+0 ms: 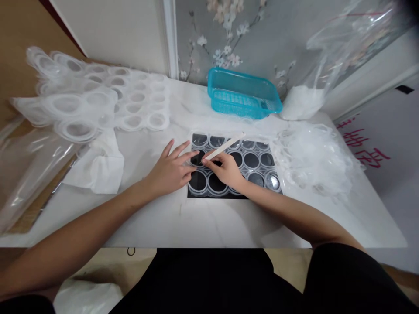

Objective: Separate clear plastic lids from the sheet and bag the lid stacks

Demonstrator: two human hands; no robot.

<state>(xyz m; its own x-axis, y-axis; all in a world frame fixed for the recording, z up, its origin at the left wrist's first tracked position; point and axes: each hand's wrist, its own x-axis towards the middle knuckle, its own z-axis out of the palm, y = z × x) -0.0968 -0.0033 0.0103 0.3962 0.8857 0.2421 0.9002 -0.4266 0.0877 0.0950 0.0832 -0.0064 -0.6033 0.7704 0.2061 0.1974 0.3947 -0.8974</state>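
A sheet of clear plastic rings (251,160) lies on a black mat (216,196) in front of me, the dark mat showing through its round openings. Over the sheet, my right hand (225,169) pinches a thin, flat, pale stick (225,146), which slants up to the right. Fingers spread, my left hand (173,169) reaches over the sheet's left edge, its fingertips near a ring there. Whether those fingertips press on the ring or hover just above it, I cannot tell.
Stacked ring sheets (131,96) stand at the back left, beside a white cloth or paper (101,165). A blue plastic basket (244,93) sits at the back. To the right are a pile of translucent pieces (314,159) and a clear bag with white contents (304,102).
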